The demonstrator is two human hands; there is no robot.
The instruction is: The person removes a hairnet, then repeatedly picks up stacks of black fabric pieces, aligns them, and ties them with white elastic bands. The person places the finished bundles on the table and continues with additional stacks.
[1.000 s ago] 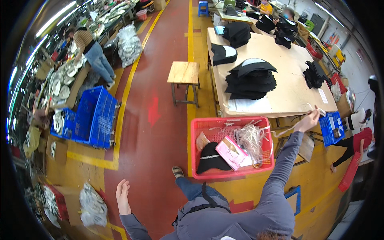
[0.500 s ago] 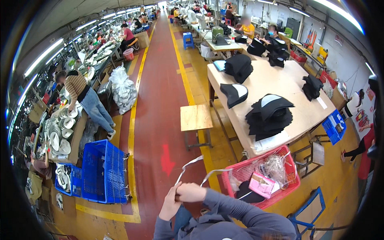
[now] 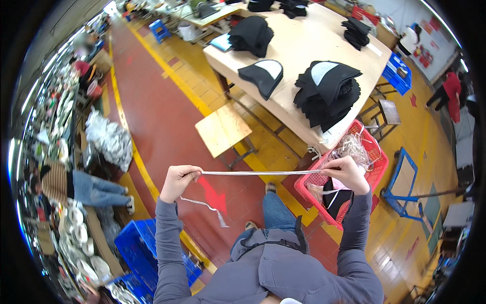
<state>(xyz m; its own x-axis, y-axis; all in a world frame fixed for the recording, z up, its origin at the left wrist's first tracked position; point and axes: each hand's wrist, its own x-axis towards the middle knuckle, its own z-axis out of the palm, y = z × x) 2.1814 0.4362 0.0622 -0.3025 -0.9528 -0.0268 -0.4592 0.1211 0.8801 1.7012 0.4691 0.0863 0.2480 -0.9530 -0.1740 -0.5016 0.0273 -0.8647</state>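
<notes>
My left hand (image 3: 180, 182) and right hand (image 3: 348, 173) pinched a white strip (image 3: 258, 173), its length taut between them, a loose end hung below my left, a red plastic basket (image 3: 378, 175) stood by the near corner of the table (image 3: 304, 40)

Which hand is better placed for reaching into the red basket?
Probably the right hand: it's close to the red basket, the left hand well away. Both hold the white strip.
</notes>
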